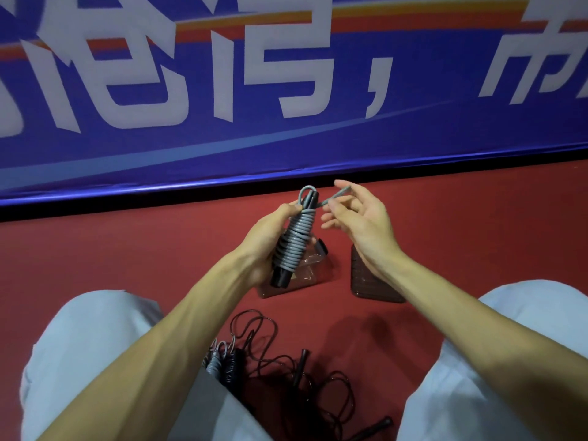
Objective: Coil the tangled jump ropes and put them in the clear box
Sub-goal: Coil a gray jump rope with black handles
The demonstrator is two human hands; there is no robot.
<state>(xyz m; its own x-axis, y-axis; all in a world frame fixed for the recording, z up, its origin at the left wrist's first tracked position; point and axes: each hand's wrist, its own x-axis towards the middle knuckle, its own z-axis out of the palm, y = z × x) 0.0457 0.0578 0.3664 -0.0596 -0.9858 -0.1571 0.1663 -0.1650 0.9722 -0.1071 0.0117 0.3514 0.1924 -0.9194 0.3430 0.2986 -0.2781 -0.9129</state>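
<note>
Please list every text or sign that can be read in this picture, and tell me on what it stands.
",": a white comma on the blue banner.
Large white Chinese characters on the same banner: cut off at the top edge and blurred, not surely readable.
The grey jump rope and the clear box: no text shows.

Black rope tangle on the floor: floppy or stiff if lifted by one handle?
Probably floppy: the black rope lies in thin loose loops, so it would likely trail and snag. Its slim handle looks rigid and may roll if pushed.
</note>
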